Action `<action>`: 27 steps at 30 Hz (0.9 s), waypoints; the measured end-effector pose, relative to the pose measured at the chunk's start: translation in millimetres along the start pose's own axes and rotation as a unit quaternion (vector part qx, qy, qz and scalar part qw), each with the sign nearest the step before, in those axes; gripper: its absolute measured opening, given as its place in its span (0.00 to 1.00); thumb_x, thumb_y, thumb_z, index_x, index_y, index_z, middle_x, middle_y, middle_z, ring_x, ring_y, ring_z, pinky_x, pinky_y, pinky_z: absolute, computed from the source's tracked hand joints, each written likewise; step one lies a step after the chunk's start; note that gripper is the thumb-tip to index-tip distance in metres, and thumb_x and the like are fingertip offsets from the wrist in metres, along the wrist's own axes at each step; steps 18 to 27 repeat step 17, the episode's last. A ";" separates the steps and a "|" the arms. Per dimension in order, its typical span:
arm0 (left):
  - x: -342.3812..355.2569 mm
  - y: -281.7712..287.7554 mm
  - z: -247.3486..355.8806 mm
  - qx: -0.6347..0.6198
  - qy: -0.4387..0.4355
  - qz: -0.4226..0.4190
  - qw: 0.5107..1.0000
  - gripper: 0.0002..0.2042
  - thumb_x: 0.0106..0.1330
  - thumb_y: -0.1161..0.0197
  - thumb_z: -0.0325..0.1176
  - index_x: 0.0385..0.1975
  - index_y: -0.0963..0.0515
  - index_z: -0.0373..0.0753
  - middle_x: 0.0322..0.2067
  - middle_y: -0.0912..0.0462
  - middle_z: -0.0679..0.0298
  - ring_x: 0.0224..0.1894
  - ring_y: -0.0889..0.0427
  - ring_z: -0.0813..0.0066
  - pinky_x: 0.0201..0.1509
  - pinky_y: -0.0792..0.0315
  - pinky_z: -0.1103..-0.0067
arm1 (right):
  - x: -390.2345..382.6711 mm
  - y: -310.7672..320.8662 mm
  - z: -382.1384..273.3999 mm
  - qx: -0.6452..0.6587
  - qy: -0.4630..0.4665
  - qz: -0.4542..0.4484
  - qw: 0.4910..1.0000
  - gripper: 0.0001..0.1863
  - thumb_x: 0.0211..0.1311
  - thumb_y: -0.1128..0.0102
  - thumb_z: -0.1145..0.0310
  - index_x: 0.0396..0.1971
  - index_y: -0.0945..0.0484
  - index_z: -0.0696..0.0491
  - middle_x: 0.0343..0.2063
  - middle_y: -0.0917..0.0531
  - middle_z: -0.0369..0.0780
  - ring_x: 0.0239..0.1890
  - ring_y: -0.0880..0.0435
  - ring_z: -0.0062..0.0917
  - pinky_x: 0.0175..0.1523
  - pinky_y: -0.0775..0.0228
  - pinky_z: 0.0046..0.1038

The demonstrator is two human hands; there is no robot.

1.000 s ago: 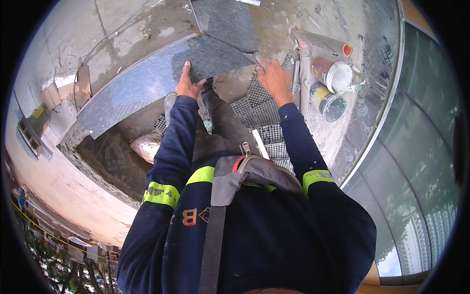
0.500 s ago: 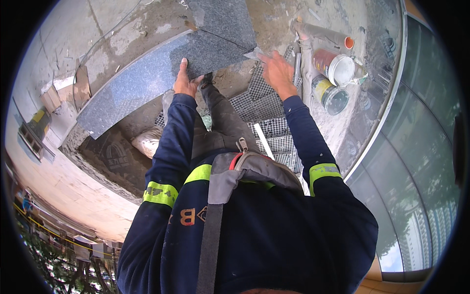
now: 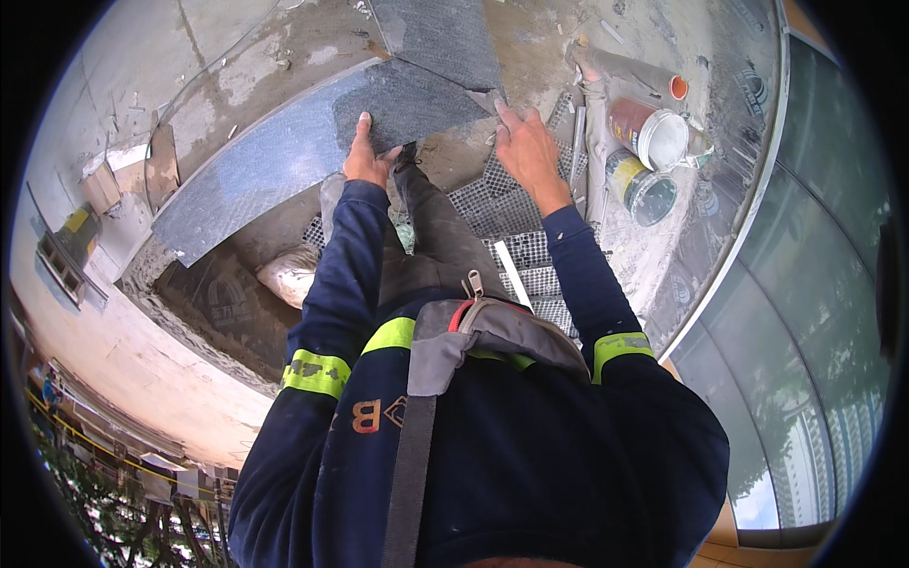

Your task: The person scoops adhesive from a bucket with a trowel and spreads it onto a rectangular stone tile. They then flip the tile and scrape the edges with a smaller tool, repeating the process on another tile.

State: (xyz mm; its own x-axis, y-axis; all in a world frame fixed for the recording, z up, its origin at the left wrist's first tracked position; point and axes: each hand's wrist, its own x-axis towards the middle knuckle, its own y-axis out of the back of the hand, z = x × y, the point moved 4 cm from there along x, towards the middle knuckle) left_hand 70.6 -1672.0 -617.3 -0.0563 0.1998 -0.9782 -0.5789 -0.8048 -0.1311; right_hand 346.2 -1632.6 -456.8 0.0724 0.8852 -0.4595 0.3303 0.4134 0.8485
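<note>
My left hand (image 3: 369, 159) rests at the near edge of a curved grey stone slab (image 3: 256, 161). One finger is stretched over its dark, wet-looking part, and another digit points right along the edge; the remaining fingers are hidden. My right hand (image 3: 530, 156) pinches a small, thin, triangular grey piece (image 3: 484, 98) between its fingertips. That piece sits at the seam where the curved slab meets a second grey slab (image 3: 440, 38) beyond it. Whether it touches either slab is unclear.
Sheets of small dark mosaic tile (image 3: 483, 204) lie around my legs. To the right are a dark red bucket (image 3: 632, 123), a yellow-banded bucket (image 3: 625, 175) and an orange-ended pipe (image 3: 630, 68). A pale sack (image 3: 287, 275) lies in the recess at left. Glass panels (image 3: 786, 312) line the right side.
My right hand has shifted slightly left and down, and the triangular piece has tilted and looks darker. The left hand remains at the slab's edge; the whole view has shifted a little.
</note>
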 end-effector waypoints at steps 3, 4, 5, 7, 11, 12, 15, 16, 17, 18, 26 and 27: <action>-0.2 1.4 -0.6 -0.008 0.008 0.007 1.000 0.39 0.68 0.22 0.45 0.74 0.34 0.39 0.73 0.33 0.52 0.75 0.36 0.41 0.75 0.36 0.39 | 4.0 -30.5 -33.0 0.029 0.023 0.045 0.998 0.26 0.69 0.39 0.66 0.66 0.18 0.53 0.45 0.21 0.54 0.47 0.18 0.49 0.54 0.24 0.46; -0.9 0.9 0.7 -0.008 0.009 0.012 1.000 0.39 0.68 0.22 0.45 0.74 0.34 0.39 0.73 0.33 0.52 0.75 0.36 0.41 0.75 0.36 0.39 | 5.2 -38.0 -41.6 0.042 0.029 0.063 0.997 0.26 0.68 0.39 0.66 0.66 0.19 0.55 0.45 0.21 0.53 0.48 0.19 0.49 0.55 0.25 0.46; -1.7 0.1 1.4 -0.006 0.002 0.018 1.000 0.39 0.67 0.21 0.45 0.73 0.33 0.37 0.72 0.32 0.51 0.72 0.32 0.41 0.71 0.32 0.39 | 5.6 -45.4 -49.2 0.055 0.035 0.082 0.994 0.26 0.68 0.39 0.67 0.65 0.19 0.57 0.44 0.22 0.52 0.48 0.20 0.48 0.55 0.26 0.45; -3.8 0.7 0.4 -0.002 -0.012 0.034 0.999 0.40 0.64 0.19 0.44 0.71 0.32 0.32 0.69 0.29 0.49 0.66 0.24 0.41 0.62 0.23 0.40 | 8.5 -52.4 -66.2 0.078 0.048 0.103 0.990 0.26 0.67 0.39 0.69 0.63 0.19 0.62 0.43 0.23 0.52 0.50 0.22 0.47 0.57 0.27 0.44; -1.0 0.4 0.7 0.005 -0.003 0.028 1.000 0.39 0.64 0.19 0.45 0.70 0.31 0.33 0.69 0.29 0.50 0.65 0.23 0.41 0.62 0.23 0.41 | 25.0 -67.4 -92.6 0.124 0.053 0.152 0.979 0.26 0.69 0.38 0.69 0.64 0.20 0.62 0.44 0.23 0.52 0.49 0.23 0.46 0.57 0.27 0.43; 0.3 -0.7 0.0 0.008 -0.002 0.021 1.000 0.39 0.65 0.19 0.45 0.70 0.30 0.33 0.69 0.28 0.50 0.65 0.23 0.41 0.62 0.23 0.42 | 30.8 -71.6 -95.5 0.131 0.047 0.153 0.978 0.26 0.68 0.38 0.69 0.64 0.19 0.62 0.44 0.23 0.52 0.49 0.23 0.45 0.57 0.28 0.43; 15.7 10.3 -2.3 -0.008 0.000 0.002 1.000 0.38 0.65 0.20 0.45 0.70 0.30 0.35 0.69 0.28 0.51 0.65 0.23 0.43 0.61 0.22 0.43 | 39.5 -75.5 -112.3 0.158 0.043 0.153 0.974 0.26 0.68 0.37 0.69 0.64 0.19 0.63 0.44 0.23 0.51 0.50 0.24 0.44 0.57 0.28 0.43; 18.9 11.1 -3.5 -0.015 0.004 -0.005 1.000 0.37 0.65 0.20 0.45 0.70 0.29 0.35 0.69 0.28 0.52 0.65 0.23 0.44 0.61 0.22 0.43 | 41.0 -75.9 -116.6 0.166 0.043 0.155 0.973 0.25 0.68 0.37 0.69 0.63 0.19 0.63 0.45 0.24 0.51 0.50 0.24 0.44 0.57 0.28 0.43; 21.3 11.9 -4.5 -0.001 0.001 -0.025 1.000 0.37 0.66 0.21 0.46 0.70 0.30 0.36 0.69 0.28 0.54 0.65 0.22 0.46 0.61 0.23 0.43 | 42.3 -76.1 -120.8 0.174 0.042 0.158 0.971 0.25 0.68 0.38 0.70 0.63 0.19 0.64 0.46 0.24 0.51 0.51 0.24 0.44 0.58 0.28 0.43; 21.3 11.9 -4.5 -0.001 0.001 -0.025 1.000 0.37 0.66 0.21 0.46 0.70 0.30 0.36 0.69 0.28 0.54 0.65 0.22 0.46 0.61 0.23 0.43 | 42.3 -76.1 -120.8 0.174 0.042 0.158 0.971 0.25 0.68 0.38 0.70 0.63 0.19 0.64 0.46 0.24 0.51 0.51 0.24 0.44 0.58 0.28 0.43; 21.3 11.9 -4.5 -0.001 0.001 -0.025 1.000 0.37 0.66 0.21 0.46 0.70 0.30 0.36 0.69 0.28 0.54 0.65 0.22 0.46 0.61 0.23 0.43 | 42.3 -76.1 -120.8 0.174 0.042 0.158 0.971 0.25 0.68 0.38 0.70 0.63 0.19 0.64 0.46 0.24 0.51 0.51 0.24 0.44 0.58 0.28 0.43; 21.3 11.9 -4.5 -0.001 0.001 -0.025 1.000 0.37 0.66 0.21 0.46 0.70 0.30 0.36 0.69 0.28 0.54 0.65 0.22 0.46 0.61 0.23 0.43 | 42.3 -76.1 -120.8 0.174 0.042 0.158 0.971 0.25 0.68 0.38 0.70 0.63 0.19 0.64 0.46 0.24 0.51 0.51 0.24 0.44 0.58 0.28 0.43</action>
